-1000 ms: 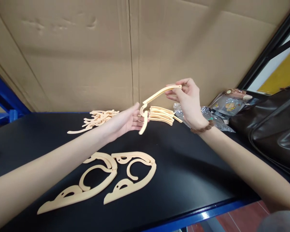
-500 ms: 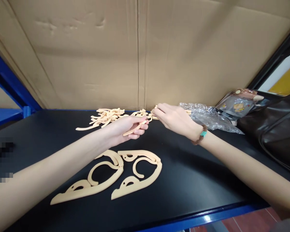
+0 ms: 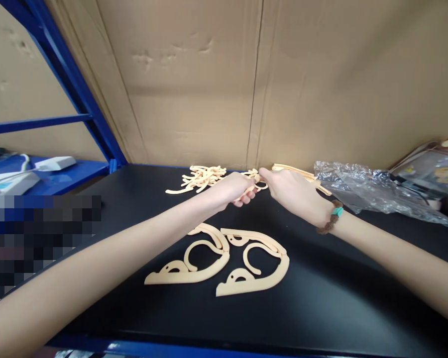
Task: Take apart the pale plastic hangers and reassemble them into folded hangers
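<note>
My left hand [image 3: 239, 190] is closed around a cream plastic piece [image 3: 249, 190], part of which shows between its fingers. Close to its right, my right hand [image 3: 293, 191] has its fingers bent down over small cream parts [image 3: 260, 185]; whether it grips one is hidden. Behind my left forearm lies a pile of curved cream pieces [image 3: 205, 176]. Two folding cream hangers lie nearer on the black table [image 3: 321, 308]: the left hanger [image 3: 209, 271] is partly covered by my forearm, the right hanger [image 3: 265, 283] is in full view.
Long cream pieces [image 3: 294, 171] lie behind my right hand. Crumpled clear plastic [image 3: 358, 186] and a transparent bag [image 3: 433, 166] are at the right. A cardboard wall [image 3: 194, 99] closes the back; a blue frame [image 3: 97, 129] and white devices [image 3: 56, 163] are at the left.
The view has turned left, so the table's things appear further right. My hands are closer together, and the long pieces behind my right hand show more.
</note>
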### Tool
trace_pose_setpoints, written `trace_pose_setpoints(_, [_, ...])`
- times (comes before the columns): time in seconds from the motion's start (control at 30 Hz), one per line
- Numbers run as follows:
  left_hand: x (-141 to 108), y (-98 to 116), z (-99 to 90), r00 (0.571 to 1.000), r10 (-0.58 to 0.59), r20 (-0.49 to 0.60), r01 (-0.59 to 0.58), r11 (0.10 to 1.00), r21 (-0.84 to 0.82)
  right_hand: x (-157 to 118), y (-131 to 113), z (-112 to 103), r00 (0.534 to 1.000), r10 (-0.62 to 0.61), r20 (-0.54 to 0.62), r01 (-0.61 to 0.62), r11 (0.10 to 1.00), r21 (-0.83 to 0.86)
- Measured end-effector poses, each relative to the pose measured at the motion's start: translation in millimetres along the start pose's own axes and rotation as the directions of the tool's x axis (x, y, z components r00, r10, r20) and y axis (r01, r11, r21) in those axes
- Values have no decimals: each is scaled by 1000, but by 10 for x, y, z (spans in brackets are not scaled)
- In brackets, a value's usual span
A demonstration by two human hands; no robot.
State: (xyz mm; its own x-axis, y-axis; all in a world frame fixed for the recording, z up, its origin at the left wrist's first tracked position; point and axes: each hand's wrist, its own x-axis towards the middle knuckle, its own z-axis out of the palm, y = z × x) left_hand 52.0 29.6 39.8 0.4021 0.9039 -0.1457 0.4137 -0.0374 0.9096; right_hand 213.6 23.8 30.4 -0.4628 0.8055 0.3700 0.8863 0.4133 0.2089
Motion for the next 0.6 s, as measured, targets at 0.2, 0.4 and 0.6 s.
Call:
trace_pose_setpoints(0.2, [-28, -69, -92, 991, 132, -24, -112, 911, 397, 175, 620, 164, 968, 249, 2, -243, 942, 231])
trace_pose_setpoints(0.4, [242, -198, -696, 905, 392, -164, -131, 624, 770, 222, 1108, 499, 937, 339, -88, -308, 916, 257])
trace_pose_setpoints(0.6, [532, -640, -1023, 846, 511, -152, -99, 431, 897, 297, 1182, 729, 939, 307, -153, -247, 914, 321])
